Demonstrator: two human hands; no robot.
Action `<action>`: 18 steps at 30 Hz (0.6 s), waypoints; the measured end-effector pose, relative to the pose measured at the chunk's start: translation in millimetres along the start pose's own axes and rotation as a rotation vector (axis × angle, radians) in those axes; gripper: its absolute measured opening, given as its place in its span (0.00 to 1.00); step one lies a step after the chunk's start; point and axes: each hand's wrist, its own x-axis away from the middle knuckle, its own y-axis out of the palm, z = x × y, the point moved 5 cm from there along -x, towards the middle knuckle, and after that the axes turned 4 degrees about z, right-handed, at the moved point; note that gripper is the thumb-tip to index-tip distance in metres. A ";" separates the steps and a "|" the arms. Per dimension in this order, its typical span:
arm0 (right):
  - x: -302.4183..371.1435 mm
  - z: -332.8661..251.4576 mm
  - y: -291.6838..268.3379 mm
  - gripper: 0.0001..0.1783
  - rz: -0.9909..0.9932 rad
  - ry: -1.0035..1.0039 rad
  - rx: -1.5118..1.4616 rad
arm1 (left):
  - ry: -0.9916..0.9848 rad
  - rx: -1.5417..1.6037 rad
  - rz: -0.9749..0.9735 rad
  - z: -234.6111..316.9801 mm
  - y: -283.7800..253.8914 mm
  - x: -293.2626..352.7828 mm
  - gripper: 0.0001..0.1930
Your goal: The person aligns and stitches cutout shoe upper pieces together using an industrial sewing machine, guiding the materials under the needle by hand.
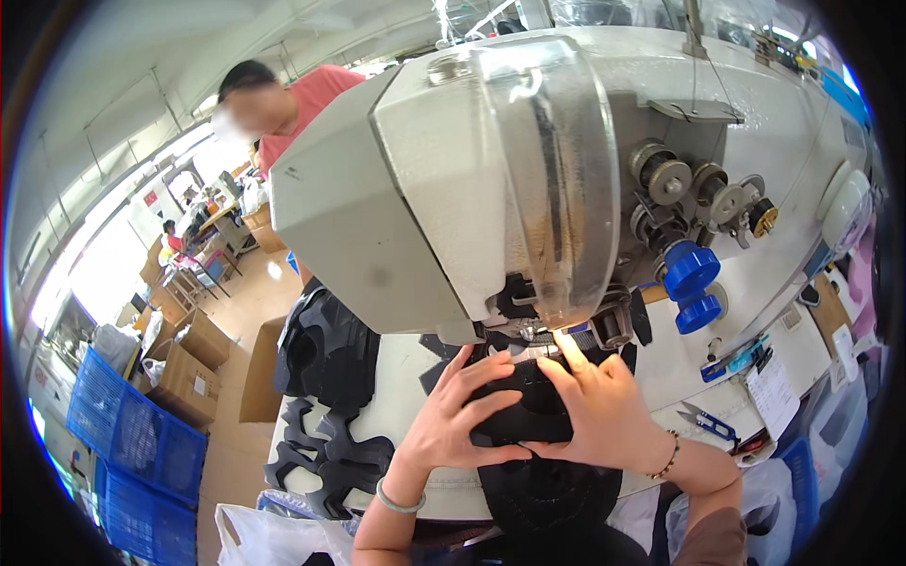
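My left hand (pixel 462 415) and my right hand (pixel 604 410) hold a black shaped panel (pixel 543 401) on the bed of a sewing machine (pixel 429 179). Fingers of both hands reach up close to the metal presser foot (pixel 533 351). My thumbs come near each other at the panel's lower edge. The left fingers are spread and curved along one side; the right index finger stretches into the lamp's light beside the foot. More black material (pixel 547 491) hangs below my hands at the front edge. The needle's tip is too small to make out.
Left of my hands lie stacked black panels (pixel 326 354) and black cut-out pieces (pixel 330 453). At right are thread snips (pixel 708 422), a paper sheet (pixel 772 391) and blue tension knobs (pixel 692 274). Blue crates (pixel 137 424), cartons (pixel 184 373) and a person (pixel 302 104) are beyond.
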 end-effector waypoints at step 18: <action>-1.7 53.7 4.9 0.32 0.199 0.106 -0.110 | -0.079 -0.427 0.051 1.2 22.2 -16.1 0.22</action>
